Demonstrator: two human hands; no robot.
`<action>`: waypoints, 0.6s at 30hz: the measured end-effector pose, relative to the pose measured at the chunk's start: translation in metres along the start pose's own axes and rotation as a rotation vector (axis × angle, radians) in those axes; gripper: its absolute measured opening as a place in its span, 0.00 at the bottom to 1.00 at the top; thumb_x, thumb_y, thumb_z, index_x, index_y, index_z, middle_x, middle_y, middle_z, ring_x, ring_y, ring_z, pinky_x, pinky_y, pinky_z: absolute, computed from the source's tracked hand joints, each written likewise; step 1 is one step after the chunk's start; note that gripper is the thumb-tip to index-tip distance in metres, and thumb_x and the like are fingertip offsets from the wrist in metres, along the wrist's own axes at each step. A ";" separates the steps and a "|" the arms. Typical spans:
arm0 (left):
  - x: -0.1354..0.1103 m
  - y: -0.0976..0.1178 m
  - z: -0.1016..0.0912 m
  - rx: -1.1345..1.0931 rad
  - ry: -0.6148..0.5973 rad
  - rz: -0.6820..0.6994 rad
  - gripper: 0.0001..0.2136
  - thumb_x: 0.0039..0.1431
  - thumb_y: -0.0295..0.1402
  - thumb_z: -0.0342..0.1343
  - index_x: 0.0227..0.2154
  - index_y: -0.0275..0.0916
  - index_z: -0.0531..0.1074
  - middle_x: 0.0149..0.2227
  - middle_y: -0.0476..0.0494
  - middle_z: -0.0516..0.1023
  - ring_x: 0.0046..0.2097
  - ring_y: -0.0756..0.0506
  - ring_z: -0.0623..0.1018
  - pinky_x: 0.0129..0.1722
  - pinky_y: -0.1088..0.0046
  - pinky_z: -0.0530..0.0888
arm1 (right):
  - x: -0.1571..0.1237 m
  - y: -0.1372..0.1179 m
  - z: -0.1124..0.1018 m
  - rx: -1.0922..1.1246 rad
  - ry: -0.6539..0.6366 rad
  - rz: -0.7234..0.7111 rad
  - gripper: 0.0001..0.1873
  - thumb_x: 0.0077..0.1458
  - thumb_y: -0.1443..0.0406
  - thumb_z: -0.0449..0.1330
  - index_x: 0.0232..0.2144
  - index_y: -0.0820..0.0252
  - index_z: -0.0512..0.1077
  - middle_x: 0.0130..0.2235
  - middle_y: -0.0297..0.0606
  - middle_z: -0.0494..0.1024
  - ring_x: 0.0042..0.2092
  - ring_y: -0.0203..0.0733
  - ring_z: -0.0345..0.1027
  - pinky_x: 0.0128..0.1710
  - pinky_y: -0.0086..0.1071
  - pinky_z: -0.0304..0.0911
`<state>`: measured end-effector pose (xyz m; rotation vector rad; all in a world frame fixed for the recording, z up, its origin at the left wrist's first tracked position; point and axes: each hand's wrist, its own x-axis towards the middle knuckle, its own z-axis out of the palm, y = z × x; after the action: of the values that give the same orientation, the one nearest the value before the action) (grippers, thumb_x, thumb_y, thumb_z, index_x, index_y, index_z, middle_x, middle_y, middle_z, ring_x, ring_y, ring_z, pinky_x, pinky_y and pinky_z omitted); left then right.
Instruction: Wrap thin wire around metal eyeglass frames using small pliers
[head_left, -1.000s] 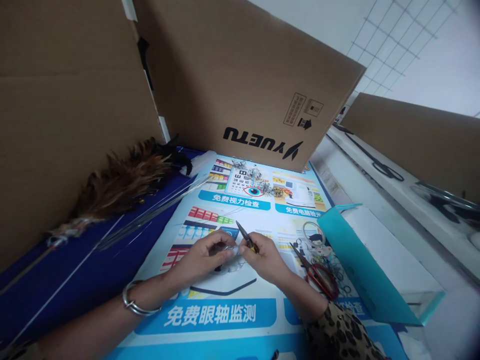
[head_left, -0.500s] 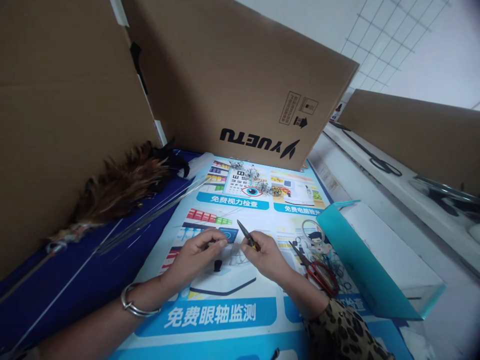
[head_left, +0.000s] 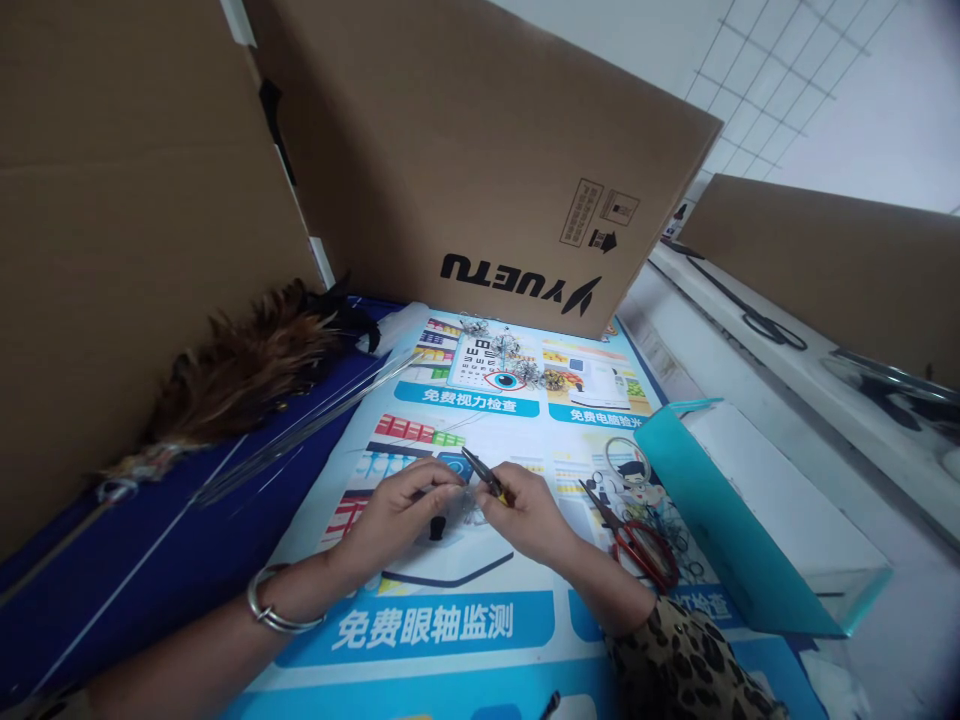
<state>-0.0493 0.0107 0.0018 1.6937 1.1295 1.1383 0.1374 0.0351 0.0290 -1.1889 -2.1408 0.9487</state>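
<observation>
My left hand (head_left: 401, 512) and my right hand (head_left: 527, 512) meet low in the middle, over a printed poster (head_left: 450, 625). The right hand is closed round slim pliers (head_left: 482, 474) with yellow grips, their tips pointing up and left. Between the fingertips of both hands sits a small clear wire piece (head_left: 470, 500), pinched by my left fingers. A silver bangle (head_left: 274, 610) circles my left wrist, and a leopard-print sleeve (head_left: 686, 665) covers my right forearm.
Red-handled scissors (head_left: 637, 545) lie right of my right hand, beside a teal box (head_left: 720, 520). Small wire ornaments (head_left: 510, 360) sit at the poster's far end. A feather duster (head_left: 240, 375) and thin rods (head_left: 300, 430) lie left. Cardboard panels (head_left: 480, 170) wall the back.
My hands drew apart a little, then came together again. The pliers' tips have swung left toward my left fingers.
</observation>
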 end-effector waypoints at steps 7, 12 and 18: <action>0.000 -0.004 0.000 -0.088 0.046 -0.115 0.07 0.59 0.33 0.49 0.31 0.38 0.69 0.31 0.48 0.70 0.35 0.48 0.70 0.36 0.73 0.65 | 0.000 -0.002 -0.005 0.242 -0.072 0.067 0.05 0.51 0.65 0.55 0.30 0.61 0.69 0.27 0.30 0.67 0.28 0.32 0.59 0.28 0.24 0.54; 0.001 -0.005 0.001 -0.139 0.097 -0.174 0.07 0.58 0.35 0.50 0.30 0.38 0.68 0.30 0.49 0.70 0.34 0.48 0.69 0.36 0.73 0.65 | 0.000 0.003 -0.003 0.311 -0.064 0.077 0.05 0.50 0.66 0.56 0.31 0.61 0.69 0.27 0.30 0.67 0.28 0.31 0.59 0.28 0.24 0.55; -0.001 -0.006 0.001 -0.133 0.080 -0.160 0.06 0.58 0.35 0.50 0.32 0.38 0.68 0.30 0.49 0.69 0.34 0.48 0.68 0.35 0.73 0.65 | -0.003 0.005 0.001 0.134 0.007 0.026 0.03 0.50 0.66 0.55 0.28 0.61 0.68 0.26 0.30 0.67 0.28 0.32 0.59 0.28 0.25 0.54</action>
<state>-0.0499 0.0112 -0.0040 1.4410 1.1892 1.1621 0.1408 0.0342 0.0237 -1.1543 -2.0266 1.0800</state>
